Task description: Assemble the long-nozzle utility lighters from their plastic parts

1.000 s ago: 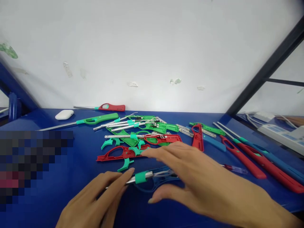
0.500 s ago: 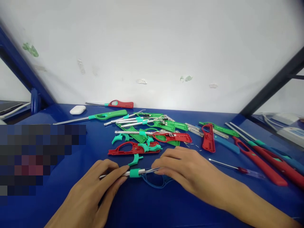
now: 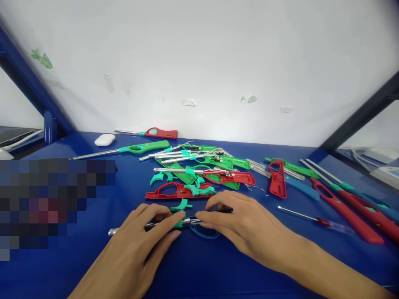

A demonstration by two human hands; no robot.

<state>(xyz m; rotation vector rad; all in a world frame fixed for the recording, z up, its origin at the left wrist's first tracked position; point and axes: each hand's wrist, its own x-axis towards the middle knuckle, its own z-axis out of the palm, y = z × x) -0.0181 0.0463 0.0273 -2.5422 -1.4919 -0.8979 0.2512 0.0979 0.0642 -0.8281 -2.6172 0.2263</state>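
Note:
My left hand (image 3: 137, 241) is closed around the metal tube (image 3: 113, 231) of a partly opened stick lighter, close to its turquoise collar (image 3: 178, 224). The tube's tip pokes out left of the hand. Under my right hand (image 3: 241, 226) lies the lighter's blue handle shell (image 3: 205, 236), its loop showing below the fingers. The right thumb and fingers pinch at thin wires (image 3: 197, 221) behind the collar; the fingertips partly hide what they grip. Just beyond the hands lie a turquoise trigger piece (image 3: 181, 204) and a red handle half (image 3: 170, 191).
A pile of green shells (image 3: 240, 162), tubes and wires spreads behind. Whole lighters, red (image 3: 165, 133) and green (image 3: 149, 147), lie at the back left beside a white case (image 3: 104, 140). To the right are a screwdriver (image 3: 321, 222) and a red lighter (image 3: 346, 211). A wall (image 3: 199, 62) stands behind.
My left hand has slid right along the tube to the collar, so the tube's tip now shows. The right fingers have shifted slightly left, nearer the collar.

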